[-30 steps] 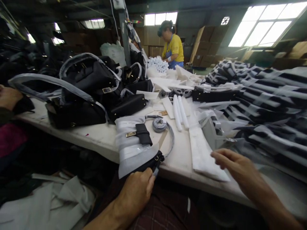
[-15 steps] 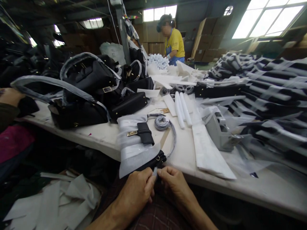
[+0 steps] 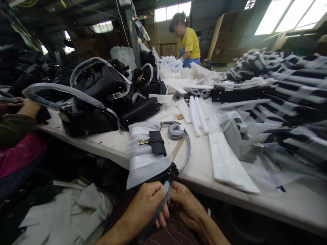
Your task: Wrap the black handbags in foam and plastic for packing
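Note:
A black handbag with a gold clasp lies at the table's front edge, its body covered in white wrapping. Its near end overhangs the edge, with a ring and a dark strap in a filmy wrap running down from there. My left hand is closed on this strap, thumb on top. Close beside it, my right hand pinches the same strap; its fingertips are partly hidden. On the bag's right lies a coiled wrapped strap that curves back to the bag's end.
More black handbags are piled at the left. White foam rolls, paper sheets and a grey tape dispenser lie to the right, beside stacked wrapped bags. Scraps fill a box below. A person in yellow stands opposite.
More of the wrapped strap now shows, lying across my left hand. My right hand has shifted slightly down along it. The view has moved a little to the left.

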Available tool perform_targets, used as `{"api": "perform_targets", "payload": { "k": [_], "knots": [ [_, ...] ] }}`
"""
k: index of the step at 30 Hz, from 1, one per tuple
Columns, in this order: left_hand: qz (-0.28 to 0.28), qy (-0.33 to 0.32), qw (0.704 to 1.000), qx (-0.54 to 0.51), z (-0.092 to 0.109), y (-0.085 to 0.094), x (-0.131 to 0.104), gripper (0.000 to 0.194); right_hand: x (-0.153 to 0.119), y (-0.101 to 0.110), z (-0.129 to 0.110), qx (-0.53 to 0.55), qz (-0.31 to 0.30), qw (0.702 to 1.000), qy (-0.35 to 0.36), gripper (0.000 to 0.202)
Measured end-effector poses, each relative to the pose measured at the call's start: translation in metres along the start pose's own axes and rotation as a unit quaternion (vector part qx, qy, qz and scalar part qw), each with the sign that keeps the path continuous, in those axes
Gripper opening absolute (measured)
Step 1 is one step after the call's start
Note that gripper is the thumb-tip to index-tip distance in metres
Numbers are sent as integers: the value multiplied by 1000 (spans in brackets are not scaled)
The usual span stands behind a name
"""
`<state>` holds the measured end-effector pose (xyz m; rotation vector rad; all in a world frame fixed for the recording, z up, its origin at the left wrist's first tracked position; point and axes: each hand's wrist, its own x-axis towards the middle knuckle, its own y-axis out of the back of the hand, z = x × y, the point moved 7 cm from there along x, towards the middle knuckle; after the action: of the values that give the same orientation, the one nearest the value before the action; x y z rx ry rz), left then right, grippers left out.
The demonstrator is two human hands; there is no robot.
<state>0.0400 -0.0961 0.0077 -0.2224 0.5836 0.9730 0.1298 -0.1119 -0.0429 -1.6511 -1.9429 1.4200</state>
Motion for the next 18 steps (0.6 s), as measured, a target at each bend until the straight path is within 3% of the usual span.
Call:
{"api": "perform_targets", "payload": {
  "k": [4,9,13,18],
  "knots": [
    [4,14,1000,-12,-7,0,-4,56,10,-6,0,-7,32,998,56,46],
    [11,19,1000,-16,-9,-4,-8,57,16,0,6,-65,88,992,57,52],
    [19,13,1000,-15,-7,-3,-8,57,-1,-5,-1,-85,31,996,15,38],
    [16,-8,1000,5,-2,-3,-7,56,-22,-18,-6,10,-60,998,-12,26]
  ]
}}
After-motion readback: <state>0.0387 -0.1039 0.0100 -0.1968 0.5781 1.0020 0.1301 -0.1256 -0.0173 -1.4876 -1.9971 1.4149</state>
